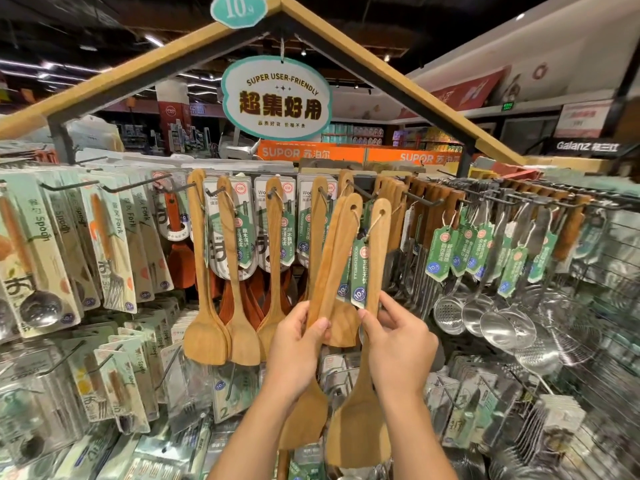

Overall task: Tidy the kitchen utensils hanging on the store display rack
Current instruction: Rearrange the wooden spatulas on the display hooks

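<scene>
My left hand (298, 348) grips the handles of two wooden spatulas (337, 258), held upright in front of the rack with their hang holes near a black hook (358, 192). My right hand (398, 348) holds a third wooden spatula (375, 258) by its handle; a green price tag (361, 278) dangles from its string, and its blade (356, 434) hangs below my wrist. More wooden spatulas (204, 271) hang on hooks to the left.
Carded spoons and forks (107, 244) fill the left hooks. Steel ladles and skimmers (485, 313) with wooden handles hang at the right on a wire grid. Packaged utensils (131, 393) crowd the lower rows. A teal sign (275, 98) hangs under the wooden roof frame.
</scene>
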